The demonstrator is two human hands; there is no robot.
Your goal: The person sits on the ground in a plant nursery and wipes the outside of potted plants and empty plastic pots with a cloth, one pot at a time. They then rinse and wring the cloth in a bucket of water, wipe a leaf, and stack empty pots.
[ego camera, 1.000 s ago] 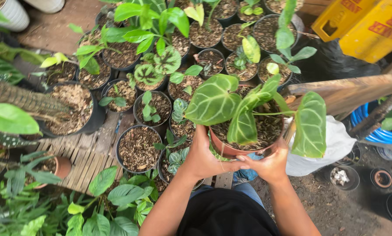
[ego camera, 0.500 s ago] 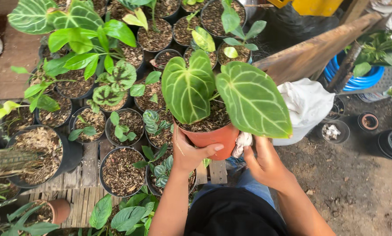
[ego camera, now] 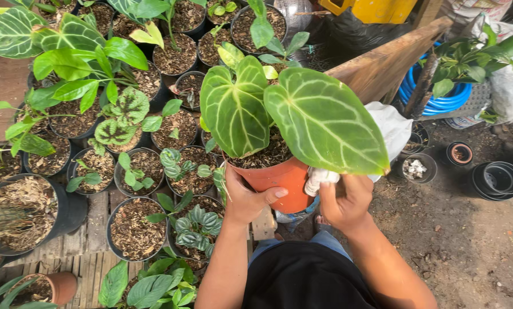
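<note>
An orange pot holds a plant with two large heart-shaped, pale-veined green leaves and is lifted up near my chest. My left hand grips the pot's left side, thumb across the front. At the pot's right side, my right hand holds a white cloth pressed against the pot wall. The big right leaf hides part of that hand and the pot's rim.
Many dark pots of soil and small plants crowd a wooden pallet to my left. A wooden plank, coiled blue hose, a white bag and empty small pots lie on bare dirt to the right.
The orange pot has come closer to me and turned, so its two big leaves now face up. My right hand with the white cloth has moved onto the pot's side.
</note>
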